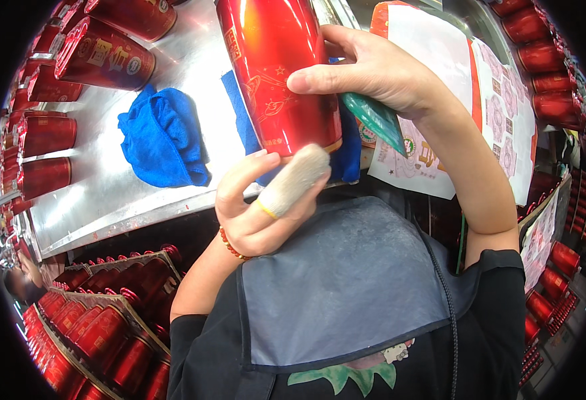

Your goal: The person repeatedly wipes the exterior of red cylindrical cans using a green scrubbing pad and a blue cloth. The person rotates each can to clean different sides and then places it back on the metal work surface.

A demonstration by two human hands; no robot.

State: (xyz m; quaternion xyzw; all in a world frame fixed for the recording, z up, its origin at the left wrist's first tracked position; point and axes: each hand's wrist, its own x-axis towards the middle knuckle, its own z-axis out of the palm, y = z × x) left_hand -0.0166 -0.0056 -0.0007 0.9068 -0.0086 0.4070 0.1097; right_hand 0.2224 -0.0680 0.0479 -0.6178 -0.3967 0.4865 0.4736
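A glossy red bottle (279,73) with gold line drawings lies tilted over a folded blue cloth (347,157), its base toward me. My right hand (379,70) grips it from the right, thumb across its face and fingers behind. A green translucent scraper blade (375,120) sticks out below that palm, tucked in the same hand. At the bottle's base is my left hand (256,210), its fingers curled against the lower edge. One of its fingers wears a pale fabric finger cot (294,181) with a yellow rim. The bottle's upper end runs out of view.
A crumpled blue cloth (163,137) lies left on the shiny metal table (126,212). Several red bottles (106,55) stand along the left side. Printed pink decal sheets (426,157) lie at right, under white paper (433,67). Racks of red bottles (103,340) fill the lower left.
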